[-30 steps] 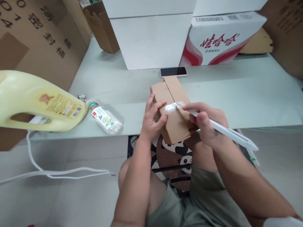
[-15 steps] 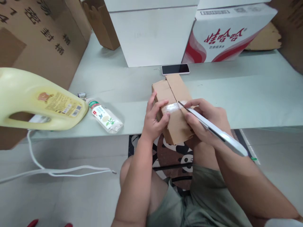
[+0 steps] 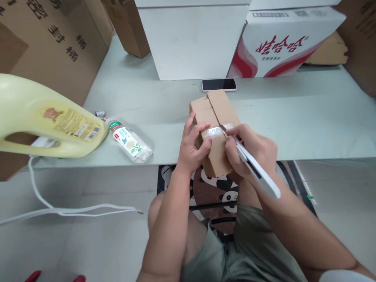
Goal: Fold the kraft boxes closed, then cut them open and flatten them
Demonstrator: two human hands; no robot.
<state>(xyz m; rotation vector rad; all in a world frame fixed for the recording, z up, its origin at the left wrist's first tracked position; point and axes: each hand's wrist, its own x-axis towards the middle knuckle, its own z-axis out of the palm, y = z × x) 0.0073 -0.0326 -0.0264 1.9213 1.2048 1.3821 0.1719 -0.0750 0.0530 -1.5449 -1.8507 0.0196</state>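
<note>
A small brown cardboard box (image 3: 219,158) rests at the table's front edge, partly overhanging it. A strip of clear tape (image 3: 213,132) crosses the seam between its flaps. My left hand (image 3: 192,147) grips the box's left side, thumb and fingers on the top near the tape. In my right hand (image 3: 254,150) is a white utility knife (image 3: 258,170), held like a pen. Its dark blade tip touches the tape at the seam, and the handle slants back toward my right forearm.
Behind the box lies a phone (image 3: 219,85), in front of white cartons (image 3: 194,43). To the left are a clear plastic bottle (image 3: 129,141) on its side and a large yellow jug (image 3: 53,117). A white cable (image 3: 88,209) hangs below. Large cardboard boxes (image 3: 67,47) stand at the sides.
The utility knife's handle has swung left and its rear end now sits nearer the box, with my right hand turned. The blade stays at the tape seam. My left hand keeps its grip.
</note>
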